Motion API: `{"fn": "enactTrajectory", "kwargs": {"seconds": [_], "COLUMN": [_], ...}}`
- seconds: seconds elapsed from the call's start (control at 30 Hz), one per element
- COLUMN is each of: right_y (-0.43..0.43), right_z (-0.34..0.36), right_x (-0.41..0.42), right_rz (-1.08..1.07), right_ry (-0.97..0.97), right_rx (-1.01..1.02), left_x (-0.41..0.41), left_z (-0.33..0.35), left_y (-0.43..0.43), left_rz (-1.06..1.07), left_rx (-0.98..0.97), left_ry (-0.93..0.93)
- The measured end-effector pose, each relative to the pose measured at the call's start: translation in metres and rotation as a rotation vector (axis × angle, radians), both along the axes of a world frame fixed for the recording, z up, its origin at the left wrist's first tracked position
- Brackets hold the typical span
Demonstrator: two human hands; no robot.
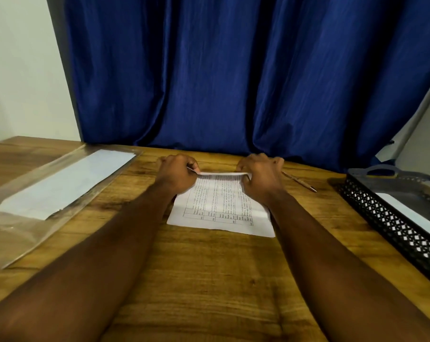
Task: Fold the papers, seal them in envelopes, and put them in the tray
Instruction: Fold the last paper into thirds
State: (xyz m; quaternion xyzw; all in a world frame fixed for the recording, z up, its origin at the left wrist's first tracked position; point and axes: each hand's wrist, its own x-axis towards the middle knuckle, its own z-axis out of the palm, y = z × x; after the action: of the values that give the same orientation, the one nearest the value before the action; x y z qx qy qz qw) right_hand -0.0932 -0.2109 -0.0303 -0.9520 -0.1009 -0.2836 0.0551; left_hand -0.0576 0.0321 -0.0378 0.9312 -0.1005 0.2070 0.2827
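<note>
both hands [218, 175] pinching paper's [221, 206] far edge

Both arms outstretched; left hand [178, 175] and right hand [262, 177] seemingly pinched closed.

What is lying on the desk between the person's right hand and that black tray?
A pen lies on the wooden desk between the right hand and the black tray, seen in the head view.

Pen [299, 181] btwn paper [221, 206], tray [391, 218]
</note>
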Motion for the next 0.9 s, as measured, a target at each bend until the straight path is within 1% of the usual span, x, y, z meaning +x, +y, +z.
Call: {"fn": "enactTrajectory", "kwargs": {"seconds": [0.07,0.13,0.23,0.27,0.33,0.4,0.47,0.53,0.57,0.63,0.73,0.83,0.9], "right_y": [0.001,0.001,0.001,0.002,0.005,0.013,0.024,0.035,0.041,0.051,0.052,0.036,0.024], "right_z": [-0.005,-0.005,0.002,0.004,0.003,0.0,-0.001,-0.003,-0.004,-0.01,-0.011,-0.007,-0.006], "right_x": [-0.001,-0.001,-0.003,-0.005,-0.006,-0.007,-0.006,-0.005,-0.005,-0.004,0.002,0.007,0.009], "right_rz": [0.031,0.066,0.065,0.06,0.05,0.021,0.027,0.086,0.12,0.156,0.095,-0.049,-0.157], "right_ry": [0.174,0.285,0.357,0.381,0.44,0.489,0.443,0.383,0.404,0.532,0.661,0.681,0.672], "right_rx": [0.044,0.151,0.18,0.17,0.135,0.044,-0.016,-0.007,0.01,0.026,0.001,0.009,0.009], "left_x": [-0.003,-0.005,-0.008,-0.008,-0.009,-0.009,-0.01,-0.011,-0.012,-0.012,-0.013,-0.013,-0.012], "left_z": [0.003,0.005,0.007,0.006,0.002,-0.001,0.0,0.0,0.0,-0.001,0.0,0.0,-0.003], "left_y": [-0.001,-0.005,-0.01,-0.011,-0.011,-0.01,-0.01,-0.009,-0.009,-0.008,-0.009,-0.011,-0.009], "left_rz": [0.005,-0.027,-0.081,-0.085,-0.095,-0.107,-0.11,-0.108,-0.111,-0.116,-0.09,-0.063,-0.068], "left_rx": [0.125,0.208,0.225,0.237,0.265,0.265,0.26,0.261,0.258,0.245,0.251,0.248,0.177], "left_ry": [0.01,0.056,0.167,0.17,0.146,0.133,0.126,0.098,0.081,0.064,0.074,0.081,0.078]}}
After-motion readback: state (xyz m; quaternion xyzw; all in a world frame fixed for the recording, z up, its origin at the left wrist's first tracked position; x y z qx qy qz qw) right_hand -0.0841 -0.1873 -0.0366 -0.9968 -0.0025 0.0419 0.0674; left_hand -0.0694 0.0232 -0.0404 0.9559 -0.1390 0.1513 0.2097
